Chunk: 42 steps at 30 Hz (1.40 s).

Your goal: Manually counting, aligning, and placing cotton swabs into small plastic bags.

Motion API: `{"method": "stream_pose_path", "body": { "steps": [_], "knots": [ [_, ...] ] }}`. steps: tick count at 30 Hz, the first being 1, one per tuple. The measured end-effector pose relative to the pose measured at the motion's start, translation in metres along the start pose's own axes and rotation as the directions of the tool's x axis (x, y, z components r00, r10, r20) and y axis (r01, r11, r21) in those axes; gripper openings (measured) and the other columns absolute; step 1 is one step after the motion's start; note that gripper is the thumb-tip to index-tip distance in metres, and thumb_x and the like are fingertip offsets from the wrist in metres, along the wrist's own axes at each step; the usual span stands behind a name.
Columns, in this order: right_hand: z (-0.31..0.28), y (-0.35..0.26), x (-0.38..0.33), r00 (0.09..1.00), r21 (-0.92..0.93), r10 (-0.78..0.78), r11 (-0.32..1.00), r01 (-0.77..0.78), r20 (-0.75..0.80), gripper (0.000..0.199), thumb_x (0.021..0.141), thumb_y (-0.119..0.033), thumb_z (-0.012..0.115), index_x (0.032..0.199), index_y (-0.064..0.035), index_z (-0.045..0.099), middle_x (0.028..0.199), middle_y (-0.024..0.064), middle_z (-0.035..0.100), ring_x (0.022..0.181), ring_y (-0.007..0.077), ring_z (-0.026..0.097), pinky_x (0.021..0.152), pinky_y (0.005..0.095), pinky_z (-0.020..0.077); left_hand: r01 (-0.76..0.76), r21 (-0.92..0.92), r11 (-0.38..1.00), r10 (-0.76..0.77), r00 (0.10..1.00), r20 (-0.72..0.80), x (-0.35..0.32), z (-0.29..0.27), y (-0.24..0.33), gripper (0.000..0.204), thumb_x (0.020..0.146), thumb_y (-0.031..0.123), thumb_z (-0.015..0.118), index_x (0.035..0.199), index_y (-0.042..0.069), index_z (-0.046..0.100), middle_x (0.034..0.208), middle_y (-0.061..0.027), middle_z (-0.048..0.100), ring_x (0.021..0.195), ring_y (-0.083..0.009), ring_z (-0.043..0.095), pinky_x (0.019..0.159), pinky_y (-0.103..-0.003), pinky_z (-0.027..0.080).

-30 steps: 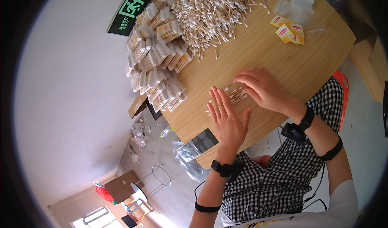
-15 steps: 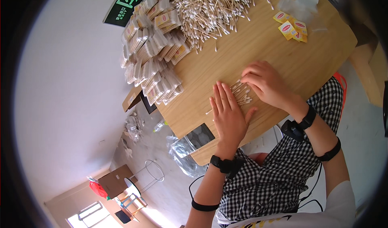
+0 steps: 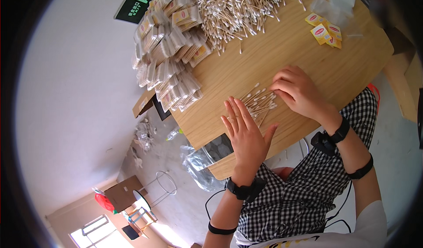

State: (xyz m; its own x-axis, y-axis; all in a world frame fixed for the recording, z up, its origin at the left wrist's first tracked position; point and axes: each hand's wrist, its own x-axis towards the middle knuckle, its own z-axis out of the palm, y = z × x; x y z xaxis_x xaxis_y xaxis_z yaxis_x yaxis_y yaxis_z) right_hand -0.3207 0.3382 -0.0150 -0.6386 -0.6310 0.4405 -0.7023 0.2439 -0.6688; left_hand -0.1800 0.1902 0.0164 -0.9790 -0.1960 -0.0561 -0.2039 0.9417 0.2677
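Observation:
A small loose bunch of cotton swabs [image 3: 261, 102] lies on the wooden table between my two hands. My left hand [image 3: 246, 135] is flat and open, fingers stretched and thumb spread, beside the left ends of the bunch. At the right ends is my right hand [image 3: 299, 89], its fingers curled and pressed together at the swab tips. Whatever is between those fingertips is hidden. Farther off, a large heap of loose cotton swabs [image 3: 238, 10] covers the far part of the table.
Stacked clear packets of swabs [image 3: 169, 50] line the table's left edge. Several yellow cards [image 3: 324, 30] lie at the far right near clear plastic bags [image 3: 339, 1]. A clear plastic sheet [image 3: 198, 169] hangs below the left edge. The wooden tabletop [image 3: 299, 50] has a rounded right end.
My left hand has drawn back slightly to the left, off the swabs, uncovering more of them. The swabs are more fanned out. My right hand stays at their tips.

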Motion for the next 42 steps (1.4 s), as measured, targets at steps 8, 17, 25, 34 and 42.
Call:
{"method": "stream_pose_path", "body": {
  "steps": [8, 17, 25, 34, 42],
  "knots": [
    [0.003, -0.001, 0.001, 0.999, -0.033, -0.002, 0.999, 0.001, -0.04, 0.012, 0.076, 0.001, 0.068, 0.086, -0.0048, 0.064, 0.091, 0.0053, 0.06, 0.09, 0.0269, 0.057, 0.079, 0.0384, 0.0475, -0.072, 0.05, 0.996, 0.073, 0.997, -0.019, 0.028, 0.026, 0.016, 0.105, 0.087, 0.061, 0.058, 0.148, -0.014, 0.018, 0.156, -0.0326, 0.016, 0.149, -0.042, 0.011, 0.119, -0.054, 0.013],
    [0.001, -0.001, 0.002, 0.99, 0.014, 0.086, 0.996, -0.085, -0.107, 0.015, 0.079, 0.005, 0.065, 0.091, -0.004, 0.064, 0.091, 0.0079, 0.06, 0.088, 0.0285, 0.058, 0.076, 0.0392, 0.0488, 0.023, -0.239, 0.971, -0.117, 0.914, -0.389, 0.021, -0.017, -0.029, 0.029, 0.092, 0.005, 0.063, 0.119, 0.0, 0.055, 0.114, -0.0145, 0.059, 0.109, -0.0321, 0.053, 0.094, -0.043, 0.042],
    [0.0, 0.003, 0.002, 0.993, -0.019, 0.066, 0.997, -0.068, -0.095, 0.013, 0.082, 0.004, 0.063, 0.092, -0.0039, 0.064, 0.09, 0.0086, 0.06, 0.087, 0.0285, 0.058, 0.076, 0.0388, 0.0487, 0.124, -0.409, 0.904, -0.179, 0.979, -0.1, 0.031, -0.025, -0.061, 0.01, 0.09, 0.011, 0.068, 0.093, 0.003, 0.064, 0.096, -0.0087, 0.061, 0.093, -0.0214, 0.059, 0.081, -0.035, 0.046],
    [-0.002, -0.003, 0.004, 0.988, 0.055, 0.112, 0.993, -0.107, -0.102, 0.016, 0.086, 0.002, 0.063, 0.1, -0.0034, 0.063, 0.093, 0.0094, 0.062, 0.087, 0.0272, 0.061, 0.075, 0.0366, 0.0506, 0.012, -0.315, 0.949, -0.041, 0.996, -0.085, 0.042, -0.027, -0.062, 0.01, 0.088, 0.007, 0.067, 0.093, 0.0, 0.061, 0.092, -0.0117, 0.06, 0.087, -0.0249, 0.059, 0.081, -0.035, 0.048],
    [-0.008, -0.027, 0.001, 0.867, 0.786, 0.44, 0.44, -0.435, 0.234, 0.023, 0.094, -0.002, 0.062, 0.117, 0.0002, 0.063, 0.1, 0.006, 0.066, 0.086, 0.0106, 0.064, 0.073, 0.0268, 0.0556, 0.006, -0.628, 0.778, -0.082, 0.992, -0.092, 0.016, -0.033, -0.018, 0.012, 0.087, 0.001, 0.071, 0.095, 0.0, 0.062, 0.086, -0.0066, 0.067, 0.078, -0.0136, 0.061, 0.075, -0.027, 0.05]
  ]
}}
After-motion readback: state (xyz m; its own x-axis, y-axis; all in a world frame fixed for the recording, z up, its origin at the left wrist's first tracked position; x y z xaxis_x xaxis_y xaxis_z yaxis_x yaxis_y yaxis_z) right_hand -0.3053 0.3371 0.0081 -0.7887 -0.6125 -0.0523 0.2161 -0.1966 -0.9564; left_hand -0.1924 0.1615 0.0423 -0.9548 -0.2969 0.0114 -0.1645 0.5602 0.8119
